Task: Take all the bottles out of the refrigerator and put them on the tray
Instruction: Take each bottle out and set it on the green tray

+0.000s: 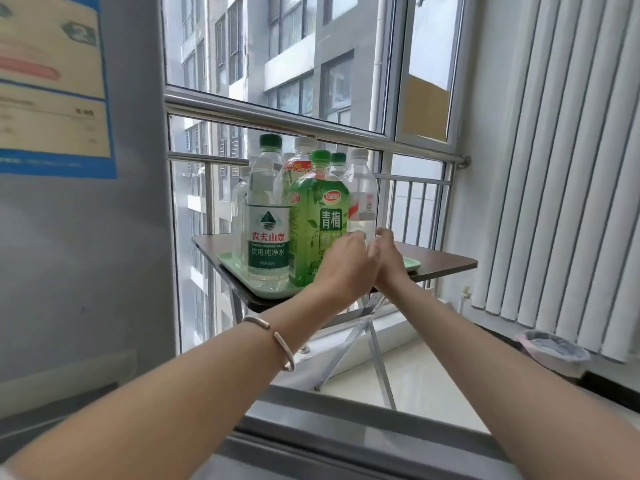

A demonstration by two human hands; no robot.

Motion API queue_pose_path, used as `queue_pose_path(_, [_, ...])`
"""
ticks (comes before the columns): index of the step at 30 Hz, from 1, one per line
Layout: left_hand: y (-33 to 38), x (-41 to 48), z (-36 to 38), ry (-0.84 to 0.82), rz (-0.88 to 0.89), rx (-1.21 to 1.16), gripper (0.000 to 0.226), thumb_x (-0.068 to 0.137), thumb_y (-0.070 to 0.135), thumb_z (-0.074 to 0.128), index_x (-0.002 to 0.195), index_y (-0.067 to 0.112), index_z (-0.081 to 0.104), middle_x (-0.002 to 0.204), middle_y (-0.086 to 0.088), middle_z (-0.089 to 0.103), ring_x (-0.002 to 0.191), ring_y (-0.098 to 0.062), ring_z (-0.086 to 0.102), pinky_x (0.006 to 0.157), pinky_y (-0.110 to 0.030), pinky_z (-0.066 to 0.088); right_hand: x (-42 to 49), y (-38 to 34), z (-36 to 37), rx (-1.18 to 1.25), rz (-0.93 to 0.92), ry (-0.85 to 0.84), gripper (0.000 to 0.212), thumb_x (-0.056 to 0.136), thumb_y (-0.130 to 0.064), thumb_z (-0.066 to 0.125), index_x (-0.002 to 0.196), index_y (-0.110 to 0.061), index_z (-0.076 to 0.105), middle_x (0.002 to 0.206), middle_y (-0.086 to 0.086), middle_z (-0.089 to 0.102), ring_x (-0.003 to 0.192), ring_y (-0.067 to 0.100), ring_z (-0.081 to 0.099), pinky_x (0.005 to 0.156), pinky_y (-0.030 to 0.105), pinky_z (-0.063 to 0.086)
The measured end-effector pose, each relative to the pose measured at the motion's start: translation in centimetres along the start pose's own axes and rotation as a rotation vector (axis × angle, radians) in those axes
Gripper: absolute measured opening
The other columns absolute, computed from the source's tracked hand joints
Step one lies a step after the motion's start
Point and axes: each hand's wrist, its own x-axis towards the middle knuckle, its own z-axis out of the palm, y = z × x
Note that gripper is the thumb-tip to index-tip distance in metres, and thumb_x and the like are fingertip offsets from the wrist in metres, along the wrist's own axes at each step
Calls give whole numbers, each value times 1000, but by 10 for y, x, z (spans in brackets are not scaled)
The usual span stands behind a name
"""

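Observation:
A mint-green tray (pixel 231 267) lies on a small brown folding table (pixel 446 262) by the window. Several bottles stand on it: a clear water bottle with a green cap (pixel 268 216), a green tea bottle (pixel 317 216), and others behind. At the right of the group stands a clear bottle with a white cap (pixel 362 188). My left hand (pixel 341 268) and my right hand (pixel 387 258) reach out side by side and close around its lower part, which they hide. The grey refrigerator (pixel 86 237) with a blue-edged label is at the left.
A steel railing (pixel 311 128) and the window run behind the table. White vertical slats (pixel 561 168) cover the right wall, with a lined bin (pixel 550 348) on the floor below. A grey ledge (pixel 346 427) crosses the bottom under my arms.

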Motion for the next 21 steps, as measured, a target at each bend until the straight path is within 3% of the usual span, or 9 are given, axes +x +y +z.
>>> queue_pose_path(4, [-8,-11,-15,-19,-11,-36,37,101,25,34,124,4,54,121,-11,62,99,-18,56,85,-28,44,-15,-7,-7,-101,-48,5,61,91,-26,57,144,-13,28,136,12,51,114,31,55,93,37,48])
queue_pose_path(7, [-11,-29,-33,-37,-56,-6,29,100,19,35,118,6,55,113,-11,64,94,-21,60,84,-35,51,-41,-25,-16,-146,-149,66,55,90,-14,59,139,-10,35,119,6,53,92,18,52,68,22,44])
queue_pose_path(10, [-11,-63,-52,-113,-86,100,28,98,12,37,115,7,58,112,-10,65,99,-25,61,88,-37,53,-81,-47,-24,-132,-275,30,41,88,-7,55,128,-11,45,116,8,58,86,15,57,70,24,50])
queue_pose_path(13, [-14,-116,-65,-319,-53,259,33,97,11,37,115,6,64,116,-13,65,107,-30,61,92,-43,51,-139,-56,-31,-188,-352,-263,19,88,-8,54,106,-11,61,100,8,67,89,19,65,83,40,56])
queue_pose_path(15, [-23,-151,-68,-445,-41,387,34,98,16,35,120,7,59,120,-13,63,110,-33,59,93,-43,49,-179,-52,-33,-390,-383,-525,15,88,-16,57,101,-16,66,100,3,69,93,18,65,89,39,54])
queue_pose_path(17, [-38,-180,-66,-543,-30,502,39,96,17,35,133,16,50,134,-9,53,125,-32,49,104,-49,40,-209,-40,-28,-585,-398,-693,23,86,-25,61,108,-17,62,110,1,65,100,17,61,91,35,50])
queue_pose_path(19, [-50,-200,-62,-575,-22,554,56,94,17,37,148,23,30,155,-4,28,144,-27,23,118,-57,15,-228,-32,-20,-642,-395,-739,35,83,-27,64,113,-14,55,115,3,55,106,20,55,92,34,48])
queue_pose_path(21, [-56,-206,-56,-541,-16,564,63,93,17,39,153,19,20,161,-4,13,150,-28,7,119,-58,2,-234,-27,-11,-654,-382,-734,45,79,-23,61,121,-15,49,118,4,47,114,22,48,96,35,44])
